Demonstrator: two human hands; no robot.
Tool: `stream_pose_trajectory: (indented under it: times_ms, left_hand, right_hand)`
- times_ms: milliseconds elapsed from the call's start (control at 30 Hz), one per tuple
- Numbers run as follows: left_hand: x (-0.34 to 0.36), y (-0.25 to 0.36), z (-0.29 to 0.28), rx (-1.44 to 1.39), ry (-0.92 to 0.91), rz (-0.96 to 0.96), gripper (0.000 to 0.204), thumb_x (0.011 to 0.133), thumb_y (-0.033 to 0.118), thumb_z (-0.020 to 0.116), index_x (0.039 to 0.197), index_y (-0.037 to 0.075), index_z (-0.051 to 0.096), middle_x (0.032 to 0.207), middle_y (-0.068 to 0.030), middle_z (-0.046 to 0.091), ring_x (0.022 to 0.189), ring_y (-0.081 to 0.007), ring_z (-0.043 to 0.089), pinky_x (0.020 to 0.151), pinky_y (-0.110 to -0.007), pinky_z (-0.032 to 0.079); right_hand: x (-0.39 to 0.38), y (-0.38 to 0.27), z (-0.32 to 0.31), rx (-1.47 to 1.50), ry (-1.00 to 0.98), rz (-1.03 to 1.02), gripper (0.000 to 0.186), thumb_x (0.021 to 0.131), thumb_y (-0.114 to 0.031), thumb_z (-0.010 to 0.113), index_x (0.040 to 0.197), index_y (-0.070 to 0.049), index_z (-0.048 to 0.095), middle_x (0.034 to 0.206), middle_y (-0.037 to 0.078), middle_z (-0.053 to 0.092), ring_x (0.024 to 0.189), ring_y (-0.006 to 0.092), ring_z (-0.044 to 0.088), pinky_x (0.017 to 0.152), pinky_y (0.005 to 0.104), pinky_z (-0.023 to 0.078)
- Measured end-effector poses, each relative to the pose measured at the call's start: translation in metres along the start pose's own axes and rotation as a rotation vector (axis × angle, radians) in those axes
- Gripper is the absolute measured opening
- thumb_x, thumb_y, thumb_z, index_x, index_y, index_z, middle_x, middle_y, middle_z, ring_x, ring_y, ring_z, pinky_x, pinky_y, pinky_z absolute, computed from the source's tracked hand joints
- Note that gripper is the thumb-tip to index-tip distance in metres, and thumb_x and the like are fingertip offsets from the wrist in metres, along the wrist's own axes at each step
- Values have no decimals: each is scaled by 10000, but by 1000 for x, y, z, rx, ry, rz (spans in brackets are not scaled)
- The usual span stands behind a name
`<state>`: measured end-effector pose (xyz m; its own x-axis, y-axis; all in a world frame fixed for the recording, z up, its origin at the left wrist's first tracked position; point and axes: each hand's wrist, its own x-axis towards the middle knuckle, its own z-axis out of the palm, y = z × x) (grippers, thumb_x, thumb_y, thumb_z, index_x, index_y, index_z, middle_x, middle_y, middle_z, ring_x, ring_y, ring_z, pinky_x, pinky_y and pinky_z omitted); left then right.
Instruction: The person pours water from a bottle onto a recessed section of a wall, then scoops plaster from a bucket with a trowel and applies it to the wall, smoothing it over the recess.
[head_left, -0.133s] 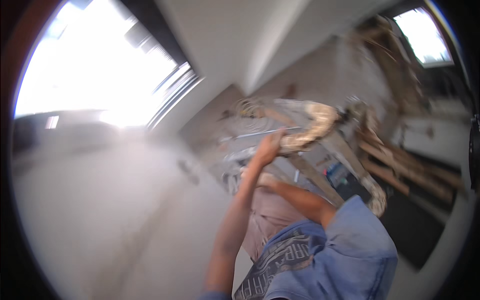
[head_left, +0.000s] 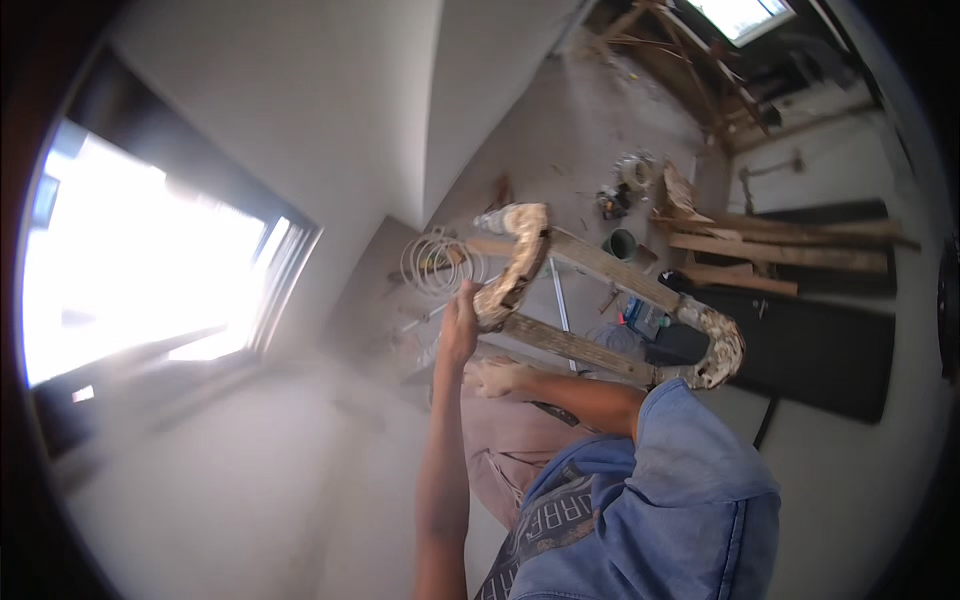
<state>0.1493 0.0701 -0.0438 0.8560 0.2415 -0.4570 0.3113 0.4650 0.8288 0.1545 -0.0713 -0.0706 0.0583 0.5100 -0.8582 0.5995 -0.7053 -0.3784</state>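
Note:
A worn wooden frame (head_left: 570,345), like the top of a stepladder, stands in front of me. Two bars join its curved, crusted end pieces. My left hand (head_left: 460,322) is closed at the near end of the left curved piece (head_left: 515,265), though its fingers are partly hidden. Lower down, close to my trousers (head_left: 490,425), my right hand (head_left: 492,378) looks pale and curled. What it holds, if anything, I cannot make out. The right curved piece (head_left: 722,350) is beyond my right sleeve, apart from both hands.
Coiled pale cable (head_left: 437,262) lies on the floor beyond the frame. Planks (head_left: 780,250) rest by a dark flat panel (head_left: 830,345) at the right. A green bucket (head_left: 620,244) stands past the frame. A bright window (head_left: 150,250) and pale wall are at the left.
The view has turned, so the frame and room appear rotated, and the picture is sharper. My left hand stays on the curved piece; my right stays low beside it.

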Motion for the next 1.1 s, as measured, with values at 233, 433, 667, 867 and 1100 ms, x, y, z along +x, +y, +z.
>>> stream_pose_trajectory:
  times_ms: [233, 433, 667, 867, 1100]
  left_hand:
    - [9, 6, -61, 215, 102, 216, 617, 1002, 438, 240, 1063, -53, 609, 880, -122, 646, 775, -182, 606, 722, -317, 481]
    - [-16, -8, -47, 234, 122, 447, 590, 1000, 403, 215, 1039, -44, 598, 864, -113, 635, 794, -184, 589, 736, -323, 461]
    - [19, -54, -81, 93, 204, 619, 528, 997, 400, 306, 1100, -69, 524, 859, -97, 551, 780, -181, 509, 708, -313, 416]
    - [37, -50, -93, 253, 279, 669, 474, 985, 346, 262, 1209, -10, 480, 1009, -144, 619, 921, -237, 620, 821, -353, 490]
    - [28, -51, -82, 183, 279, 549, 561, 991, 432, 189, 1332, 24, 369, 1171, -180, 572, 1042, -311, 601, 948, -417, 443]
  right_hand:
    - [52, 51, 48, 215, 306, -124, 408, 748, -236, 551, 1128, -103, 483, 885, 194, 596, 845, 383, 600, 734, 481, 459]
    - [56, 134, 163, 160, 800, -127, 372, 786, -232, 578, 1124, -101, 498, 1001, 163, 561, 952, 346, 580, 771, 443, 469]
    - [72, 127, 166, 198, 974, -172, 356, 796, -220, 608, 1135, -119, 563, 968, 112, 598, 898, 328, 593, 784, 436, 467]
    - [95, 135, 184, 119, 1383, 11, 279, 781, -137, 630, 1060, -139, 630, 999, 98, 623, 930, 294, 595, 766, 471, 401]
    - [122, 151, 195, 355, 1334, 73, 315, 804, -79, 594, 1118, -89, 617, 1044, 188, 616, 974, 374, 578, 826, 463, 440]
